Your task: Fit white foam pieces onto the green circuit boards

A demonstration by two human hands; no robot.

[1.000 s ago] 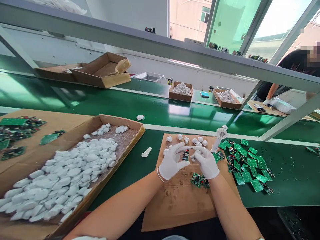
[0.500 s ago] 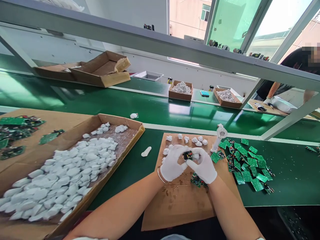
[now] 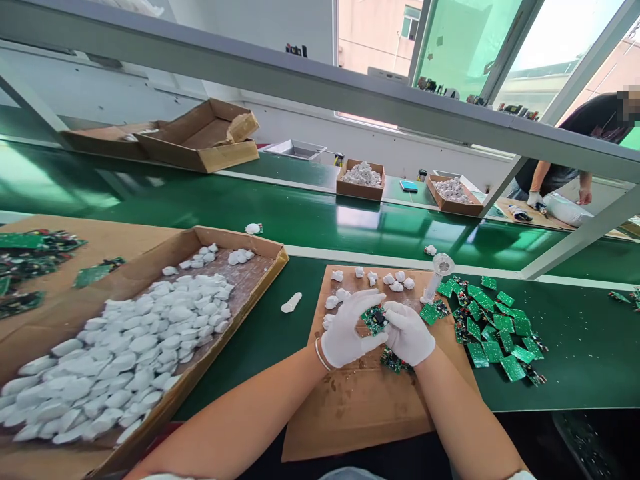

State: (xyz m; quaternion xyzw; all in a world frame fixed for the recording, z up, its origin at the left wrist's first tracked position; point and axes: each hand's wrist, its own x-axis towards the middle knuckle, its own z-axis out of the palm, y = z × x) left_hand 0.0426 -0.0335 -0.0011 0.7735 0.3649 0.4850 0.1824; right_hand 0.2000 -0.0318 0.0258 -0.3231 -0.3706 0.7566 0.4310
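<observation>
Both my hands wear white gloves and meet over a brown cardboard sheet [image 3: 360,400]. My left hand [image 3: 347,330] and my right hand [image 3: 410,333] are closed together on one small green circuit board [image 3: 375,319] with dark parts on it. Another green circuit board [image 3: 393,360] lies on the cardboard just under my right hand. Several small white plastic pieces [image 3: 373,279] lie along the far edge of the cardboard. A pile of green circuit boards [image 3: 493,330] sits to the right on the green bench.
A wide cardboard tray [image 3: 240,293] of white plastic shells is at my left, with more green boards [image 3: 30,257] beyond it. A clear dispenser [image 3: 436,273] stands by the pile. White pieces ride the green conveyor belt [image 3: 300,217]. Another person [image 3: 565,173] works at the far right.
My hands have come together and lifted a green circuit board between them, turning it. The white pieces on the conveyor have drifted left.
</observation>
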